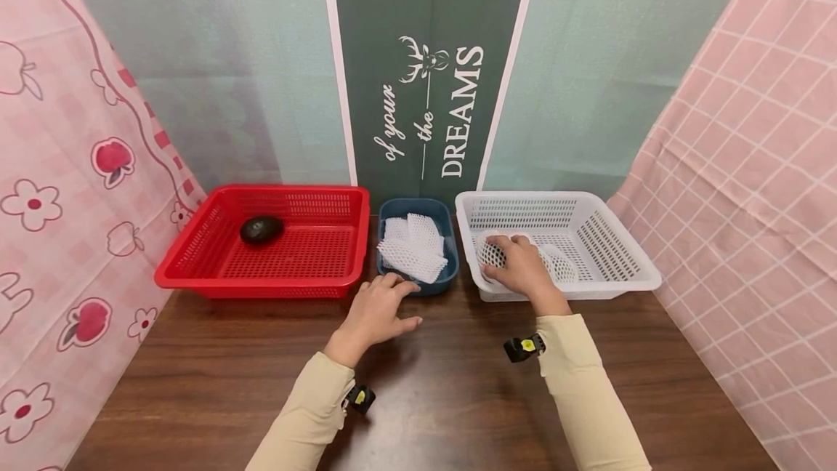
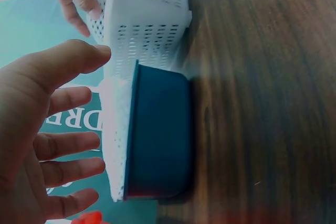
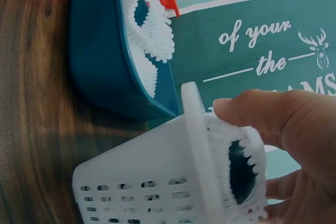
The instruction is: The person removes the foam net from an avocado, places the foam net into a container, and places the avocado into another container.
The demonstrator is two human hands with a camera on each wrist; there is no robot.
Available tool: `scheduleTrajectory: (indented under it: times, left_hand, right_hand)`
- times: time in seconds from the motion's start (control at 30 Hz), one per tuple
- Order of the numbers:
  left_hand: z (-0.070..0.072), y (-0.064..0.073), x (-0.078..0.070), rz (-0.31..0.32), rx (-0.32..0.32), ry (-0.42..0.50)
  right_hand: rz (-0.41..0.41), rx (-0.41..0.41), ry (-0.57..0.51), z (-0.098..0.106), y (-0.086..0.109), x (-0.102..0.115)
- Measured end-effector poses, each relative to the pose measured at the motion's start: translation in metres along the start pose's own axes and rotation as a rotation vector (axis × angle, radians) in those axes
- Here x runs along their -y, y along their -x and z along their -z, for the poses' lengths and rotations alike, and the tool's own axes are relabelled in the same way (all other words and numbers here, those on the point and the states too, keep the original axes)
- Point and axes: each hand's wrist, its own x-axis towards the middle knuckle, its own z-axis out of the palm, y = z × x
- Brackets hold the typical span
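Observation:
My right hand (image 1: 521, 267) grips a dark fruit in a white foam net (image 1: 490, 251), at the left end of the white basket (image 1: 569, 291). In the right wrist view, the thumb lies against the foam net (image 3: 218, 135), and the dark fruit shows through its opening. Another white-netted fruit (image 1: 562, 266) lies to the right of that hand. My left hand (image 1: 375, 315) hovers with spread fingers near the front of the blue bin (image 1: 447, 284), holding nothing. Several white foam nets (image 1: 415, 249) lie in that bin.
The red basket (image 1: 261, 283) stands on the left with one bare avocado (image 1: 261, 230) in it. All three containers stand in a row at the back of the brown wooden table (image 1: 451, 398), before a green curtain (image 1: 261, 78). Pink cloths hang at both sides.

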Motion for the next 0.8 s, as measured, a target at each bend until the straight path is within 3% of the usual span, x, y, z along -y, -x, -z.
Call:
scheduleTrajectory:
  times: [0.37, 0.8]
  left_hand:
    - [-0.018, 0.005, 0.000, 0.038, 0.094, 0.052]
    - [-0.020, 0.008, 0.002, 0.040, 0.082, 0.067]
  right_hand:
    - [-0.030, 0.041, -0.070, -0.011, -0.002, -0.005]
    - [-0.069, 0.041, -0.123, -0.014, 0.001, -0.007]
